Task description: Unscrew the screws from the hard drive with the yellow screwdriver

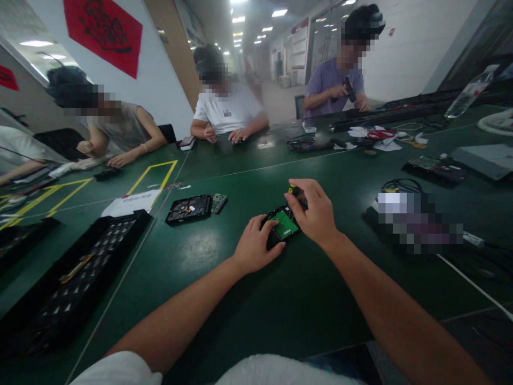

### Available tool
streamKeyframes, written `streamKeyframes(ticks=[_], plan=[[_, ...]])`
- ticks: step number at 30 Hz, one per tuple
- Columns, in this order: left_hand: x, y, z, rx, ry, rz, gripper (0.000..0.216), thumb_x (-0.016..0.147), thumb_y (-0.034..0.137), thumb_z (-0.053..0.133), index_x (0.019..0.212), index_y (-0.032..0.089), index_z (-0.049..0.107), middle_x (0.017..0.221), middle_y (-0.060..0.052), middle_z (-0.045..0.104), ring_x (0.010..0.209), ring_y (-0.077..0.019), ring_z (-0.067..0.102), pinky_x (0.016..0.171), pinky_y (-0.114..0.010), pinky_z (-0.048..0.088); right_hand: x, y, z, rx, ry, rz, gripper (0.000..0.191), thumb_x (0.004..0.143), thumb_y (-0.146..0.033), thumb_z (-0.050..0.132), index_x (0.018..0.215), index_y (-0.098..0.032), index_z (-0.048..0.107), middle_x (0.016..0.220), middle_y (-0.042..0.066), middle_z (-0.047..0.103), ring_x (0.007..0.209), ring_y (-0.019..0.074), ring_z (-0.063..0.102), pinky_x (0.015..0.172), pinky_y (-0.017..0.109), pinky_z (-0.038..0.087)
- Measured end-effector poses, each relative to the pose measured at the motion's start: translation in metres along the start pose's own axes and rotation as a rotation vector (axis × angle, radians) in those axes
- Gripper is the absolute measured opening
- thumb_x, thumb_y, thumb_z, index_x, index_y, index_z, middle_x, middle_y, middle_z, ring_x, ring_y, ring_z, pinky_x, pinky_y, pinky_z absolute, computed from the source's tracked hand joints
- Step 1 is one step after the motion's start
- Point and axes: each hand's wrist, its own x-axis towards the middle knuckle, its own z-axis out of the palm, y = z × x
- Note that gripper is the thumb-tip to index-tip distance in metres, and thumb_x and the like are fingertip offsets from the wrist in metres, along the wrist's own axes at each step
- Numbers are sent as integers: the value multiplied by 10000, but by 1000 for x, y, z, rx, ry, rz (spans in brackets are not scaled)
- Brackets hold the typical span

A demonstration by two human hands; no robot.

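Note:
A black hard drive with a green circuit board (284, 224) on top lies on the dark green table (240, 299) in front of me. My left hand (255, 247) grips the drive's near left side, fingers curled round it. My right hand (315, 211) is closed around a small screwdriver (295, 191) with a yellow and black handle, held upright over the drive's far right corner.
A second opened drive (189, 208) and a loose small board (219, 202) lie to the left, beside a white paper (130, 203). A long black tray (68, 278) sits at the near left. Three other people sit along the far side. Cables and boards (435, 168) lie at the right.

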Motion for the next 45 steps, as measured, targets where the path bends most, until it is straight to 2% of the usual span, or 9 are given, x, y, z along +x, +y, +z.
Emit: streamKeyframes(ticks=[7,13,21,26,30,33,35,39,45], plan=[[-1,0,1,7,15,1,604,929,488,728,1447,228,556,1495,-178,505,1412,-383,490,1166,-595,465,2,-2,3,11,-25,-14,283,1020,-358,652,1300,-317,654,1159,85,652,1042,261,676,915,449,606],[-1,-3,3,9,14,3,607,927,508,728,1438,221,571,1482,-176,512,1405,-377,494,1174,-573,465,0,-3,5,13,-31,-27,330,1030,-326,623,1360,-314,629,1194,93,656,1074,263,671,934,453,604],[0,-1,4,7,24,-5,598,924,487,729,1432,216,565,1483,-178,511,1422,-380,480,1174,-579,462,-1,7,5,-22,17,-11,333,1026,-300,606,1359,-298,597,1207,94,664,1069,267,667,939,468,594],[0,-3,4,-12,13,5,589,936,488,713,1435,215,561,1477,-178,519,1431,-377,475,1178,-574,461,15,9,6,-75,0,24,272,1001,-291,618,1270,-257,639,1170,96,689,993,256,670,877,433,594],[0,-3,4,-22,30,-4,583,938,488,707,1434,224,554,1468,-175,524,1429,-382,474,1167,-587,468,28,7,8,-61,-83,49,243,952,-246,644,1194,-254,662,1133,77,734,961,254,692,836,413,590],[0,-2,4,-17,34,2,582,926,489,718,1421,229,558,1460,-171,526,1419,-384,482,1160,-590,472,22,5,9,-41,-38,65,273,984,-273,612,1253,-247,653,1166,90,731,975,257,703,798,404,597],[1,-1,5,-7,33,1,586,923,493,718,1419,225,560,1467,-173,521,1416,-385,483,1159,-585,472,12,4,8,-31,16,59,322,999,-302,620,1317,-257,634,1219,100,720,999,259,709,838,423,605],[2,1,7,16,31,-12,592,923,506,710,1411,203,567,1463,-189,519,1403,-396,487,1152,-592,468,-3,0,5,-20,13,13,360,1003,-327,658,1359,-284,624,1229,93,710,1029,263,708,889,445,614],[2,1,9,19,45,-21,577,916,515,722,1398,237,571,1443,-172,532,1388,-395,497,1138,-605,473,-5,0,4,1,6,13,353,1003,-363,675,1349,-305,633,1215,79,711,1015,259,712,880,447,623]])
